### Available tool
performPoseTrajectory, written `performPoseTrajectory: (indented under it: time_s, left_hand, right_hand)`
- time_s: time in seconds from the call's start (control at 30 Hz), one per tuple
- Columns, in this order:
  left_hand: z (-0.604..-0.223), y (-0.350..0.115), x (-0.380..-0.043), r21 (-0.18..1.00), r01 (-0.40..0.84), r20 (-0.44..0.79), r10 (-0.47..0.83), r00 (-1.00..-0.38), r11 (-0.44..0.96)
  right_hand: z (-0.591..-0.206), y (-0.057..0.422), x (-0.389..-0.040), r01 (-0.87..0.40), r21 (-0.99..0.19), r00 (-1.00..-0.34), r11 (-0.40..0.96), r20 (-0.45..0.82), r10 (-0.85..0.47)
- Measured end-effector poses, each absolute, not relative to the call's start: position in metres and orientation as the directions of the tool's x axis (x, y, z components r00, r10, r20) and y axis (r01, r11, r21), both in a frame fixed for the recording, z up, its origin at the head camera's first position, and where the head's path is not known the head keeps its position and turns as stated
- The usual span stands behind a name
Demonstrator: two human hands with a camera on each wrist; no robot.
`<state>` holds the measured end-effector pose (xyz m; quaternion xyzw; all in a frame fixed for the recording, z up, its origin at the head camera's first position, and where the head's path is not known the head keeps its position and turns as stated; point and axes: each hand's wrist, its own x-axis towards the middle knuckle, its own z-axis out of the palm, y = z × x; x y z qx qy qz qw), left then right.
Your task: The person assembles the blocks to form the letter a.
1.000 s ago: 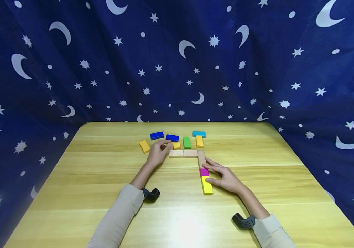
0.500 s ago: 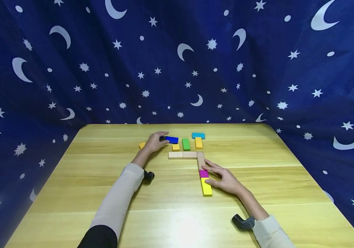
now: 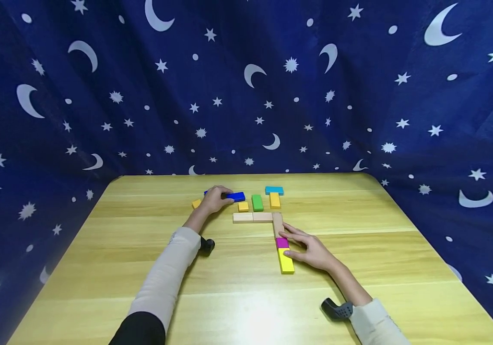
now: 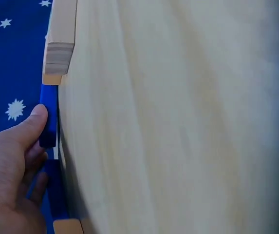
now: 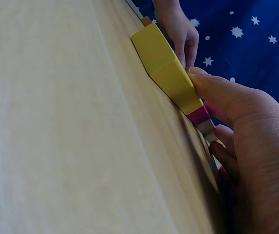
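My left hand (image 3: 214, 200) holds a blue wooden block (image 3: 237, 196) by its left end at the back of the table. In the left wrist view the thumb lies against that block's side; the fingers beyond are partly hidden. A second blue block (image 4: 56, 190) lies beside the hand, mostly covered in the head view. My right hand (image 3: 313, 251) rests along a row of blocks. Its thumb touches the yellow block (image 3: 287, 264), while its fingertips are at the plain block (image 3: 277, 224). Between those two sits a magenta block (image 3: 282, 243).
Two plain blocks (image 3: 243, 218) continue the row leftward, forming a corner. Behind lie a small orange block (image 3: 243, 207), a green block (image 3: 257, 202), a longer orange block (image 3: 275, 201) and a light blue block (image 3: 274, 190). Another orange block (image 3: 196, 203) is left of the hand.
My left hand has moved from beside the small orange block back to the blue block and now holds it. The right hand stays at the row. The head view has shifted slightly.
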<state>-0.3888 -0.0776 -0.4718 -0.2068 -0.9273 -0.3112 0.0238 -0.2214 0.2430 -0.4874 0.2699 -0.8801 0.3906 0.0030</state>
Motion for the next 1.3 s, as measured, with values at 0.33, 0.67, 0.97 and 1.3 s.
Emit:
performPoseTrajectory:
  time_s: [0.33, 0.67, 0.97, 1.3]
  left_hand:
    - [-0.450, -0.076, -0.349, 0.693, 0.512, 0.386, 0.338, -0.858, 0.509]
    - [-0.455, -0.045, -0.278, 0.823, 0.395, 0.181, 0.473, -0.863, 0.407]
    - [-0.485, -0.035, -0.267, 0.713, 0.576, 0.276, 0.595, -0.755, 0.399]
    - [-0.495, -0.022, -0.257, 0.692, 0.571, 0.292, 0.551, -0.781, 0.442]
  right_hand:
    - [-0.487, 0.245, -0.223, -0.473, -0.688, -0.854, 0.551, 0.203, -0.480]
    - [-0.485, 0.244, -0.222, -0.469, -0.693, -0.857, 0.547, 0.209, -0.471]
    - [-0.487, 0.243, -0.222, -0.467, -0.693, -0.857, 0.549, 0.203, -0.473]
    - [-0.488, 0.243, -0.223, -0.473, -0.696, -0.852, 0.541, 0.205, -0.481]
